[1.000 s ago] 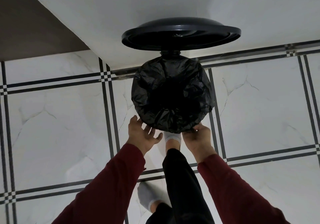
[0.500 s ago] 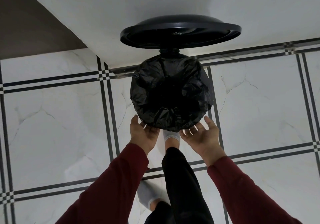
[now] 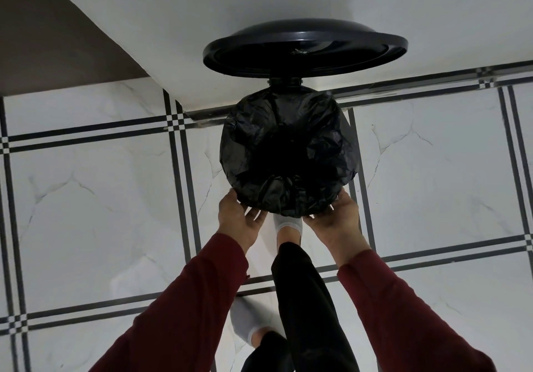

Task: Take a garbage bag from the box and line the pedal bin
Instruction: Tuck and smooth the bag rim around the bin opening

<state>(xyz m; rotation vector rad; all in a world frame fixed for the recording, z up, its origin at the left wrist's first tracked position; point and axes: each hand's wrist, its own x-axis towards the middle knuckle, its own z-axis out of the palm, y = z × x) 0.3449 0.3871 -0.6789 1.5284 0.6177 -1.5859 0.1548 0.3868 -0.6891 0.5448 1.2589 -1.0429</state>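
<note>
Both hands sit at the near edge of the pedal bin (image 3: 353, 129): the left hand (image 3: 239, 221) is open with fingers spread, cupping the near-left fold of the garbage bag (image 3: 285, 152), and the right hand (image 3: 337, 219) is open too, palm under the near-right fold; neither is pinched shut on the film. That bag is thin black plastic, crinkled and faintly glossy, draped over the bin's whole mouth and rim so the bin body barely shows, with gathered pleats bunched at the near side. It should be very light, limp and a little slippery, and likely to tear if yanked, so the best hold is probably the doubled edge below the rim, tugged down evenly. Its middle sags into a dark hollow. Beyond, the round black lid (image 3: 305, 48) stands raised, a socked foot (image 3: 288, 224) at the bin's near base.
</note>
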